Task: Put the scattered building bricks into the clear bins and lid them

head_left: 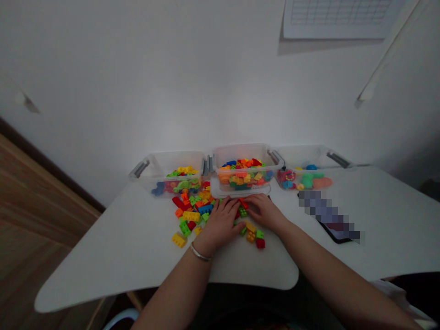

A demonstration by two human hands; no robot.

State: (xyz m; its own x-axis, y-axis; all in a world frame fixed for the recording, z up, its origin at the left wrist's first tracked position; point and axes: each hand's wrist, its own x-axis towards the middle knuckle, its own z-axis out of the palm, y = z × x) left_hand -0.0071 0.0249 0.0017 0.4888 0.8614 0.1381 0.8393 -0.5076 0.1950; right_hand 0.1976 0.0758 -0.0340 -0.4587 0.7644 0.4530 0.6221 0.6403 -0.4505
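My left hand (pixel 223 223) lies palm down over a heap of toy building bricks, its fingers stretched out among them. A silver bracelet (pixel 200 253) circles that wrist. Close beside it, my right hand (pixel 263 210) has its fingertips around a red brick (pixel 243 203). Just below this is a green brick (pixel 242 211). Yellow bricks (pixel 191 216), a blue brick (pixel 205 209) and several other colours spread to the left of my hands. Nearer to me, a dark red brick (pixel 260 243) sits beside orange-yellow bricks (pixel 250 236). My left hand hides part of the heap.
Three clear plastic boxes stand along the wall: a left box (pixel 161 158) and a middle box (pixel 240 150) with bricks, and a right box (pixel 295 153) with coloured toys. A phone (pixel 338 237), partly blurred, lies right on the white table (pixel 113 266).
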